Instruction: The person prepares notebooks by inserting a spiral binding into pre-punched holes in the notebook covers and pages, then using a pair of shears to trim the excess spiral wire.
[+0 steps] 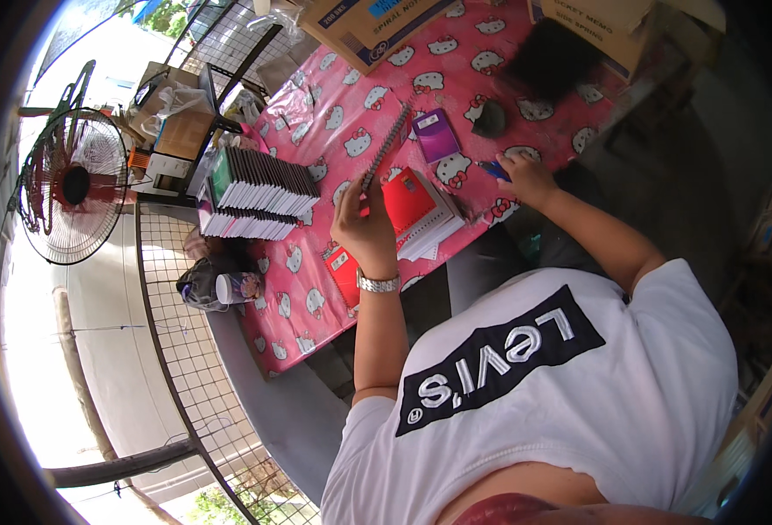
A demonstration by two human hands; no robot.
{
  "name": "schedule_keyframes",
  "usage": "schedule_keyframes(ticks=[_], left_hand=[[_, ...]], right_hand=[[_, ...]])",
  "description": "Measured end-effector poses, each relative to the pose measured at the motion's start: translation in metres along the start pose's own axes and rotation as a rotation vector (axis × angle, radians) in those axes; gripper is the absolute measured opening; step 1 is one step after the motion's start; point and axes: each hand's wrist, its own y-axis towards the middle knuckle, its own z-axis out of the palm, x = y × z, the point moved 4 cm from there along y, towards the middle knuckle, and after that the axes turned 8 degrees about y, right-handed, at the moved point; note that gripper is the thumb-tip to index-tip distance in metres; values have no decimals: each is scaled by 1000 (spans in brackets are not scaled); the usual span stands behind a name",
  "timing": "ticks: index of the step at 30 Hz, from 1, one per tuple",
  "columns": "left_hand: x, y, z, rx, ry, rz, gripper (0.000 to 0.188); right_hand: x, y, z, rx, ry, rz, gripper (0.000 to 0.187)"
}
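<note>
Above centre, the left hand [366, 229] is pinching a spiral [387, 144] and the right hand [530, 178] is gripping a blue item [493, 169], while the notebook stack [259, 191] at left is apparently standing finished and the red notebooks [409, 203] are probably awaiting work.

A bright, sunny side and a dark side.
At twelve o'clock is a pink surface [316, 324] with cat faces. A big round fan [74, 186] stands past nine. Wire mesh [182, 319] runs near eight, with green leaves [250, 499] at seven. The floor [714, 149] past two is dim.
</note>
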Motion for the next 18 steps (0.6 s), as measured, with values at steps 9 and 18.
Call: schedule_keyframes(ticks=[9,18], left_hand=[[4,-15,11,-79,36,9,14],[20,-21,-19,-84,-5,-127,14]], right_hand=[[51,-29,56,-16,-201,-261,61],[59,-89,55,64,251,-34,44]])
